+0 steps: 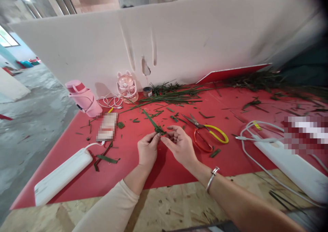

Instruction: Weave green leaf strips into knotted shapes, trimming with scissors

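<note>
A small woven piece of green leaf [159,129], with a long strip sticking up to the left, is held above the red table cover. My left hand [148,147] pinches it from the left between thumb and fingers. My right hand [180,145], a silver bangle on its wrist, has thumb and curled fingers at the piece's right side; what they grip is too small to make out. Scissors [205,127] with one yellow and one red handle lie open beside my right hand. Leaf scraps [174,118] are scattered beyond the hands.
Behind lie long green strips [176,97], a small tin [147,91], a clear pink bottle [126,86] and a pink flask [85,98]. White power strips [63,177] with cables flank both sides. A pale board [97,47] stands along the back.
</note>
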A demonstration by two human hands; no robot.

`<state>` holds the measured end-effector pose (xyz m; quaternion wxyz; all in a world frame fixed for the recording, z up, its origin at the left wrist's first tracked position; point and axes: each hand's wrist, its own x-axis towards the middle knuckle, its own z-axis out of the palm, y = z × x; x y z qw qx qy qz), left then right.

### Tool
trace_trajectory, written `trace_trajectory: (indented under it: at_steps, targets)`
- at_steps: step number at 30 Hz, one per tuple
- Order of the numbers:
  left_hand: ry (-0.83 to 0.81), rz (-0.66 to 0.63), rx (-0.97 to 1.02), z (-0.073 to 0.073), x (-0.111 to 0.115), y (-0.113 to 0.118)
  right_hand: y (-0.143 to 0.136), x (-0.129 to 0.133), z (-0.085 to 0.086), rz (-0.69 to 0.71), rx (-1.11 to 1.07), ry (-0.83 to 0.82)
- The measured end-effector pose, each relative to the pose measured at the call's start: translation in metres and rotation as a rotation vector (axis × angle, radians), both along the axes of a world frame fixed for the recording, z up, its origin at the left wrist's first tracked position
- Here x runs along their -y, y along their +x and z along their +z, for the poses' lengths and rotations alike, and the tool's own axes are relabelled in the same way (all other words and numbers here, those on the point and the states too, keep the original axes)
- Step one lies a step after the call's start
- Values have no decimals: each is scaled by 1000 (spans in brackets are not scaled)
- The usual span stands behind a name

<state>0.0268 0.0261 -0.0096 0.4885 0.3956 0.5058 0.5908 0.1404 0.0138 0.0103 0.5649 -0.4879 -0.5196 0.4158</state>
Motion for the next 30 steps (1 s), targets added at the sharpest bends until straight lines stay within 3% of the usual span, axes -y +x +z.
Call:
trace_trajectory:
  at_steps: [3,9,14,17,23,30]
  targets:
    - [22,-37,8,0,1,1,0,1,0,7,51,6]
    - [-42,-151,168,3,1,3,2,-2,2,88,-167,-104]
    - [-76,-212,224,3,1,2,3,-2,7,92,-184,-141]
    - [-83,-206,250,3,-1,2,4,-1,7,116,-142,-114]
    - [-85,-97,287,3,-1,4,3,0,3,-18,123,-33]
    - [-114,-104,278,5,0,4,1,2,3,62,191,9]
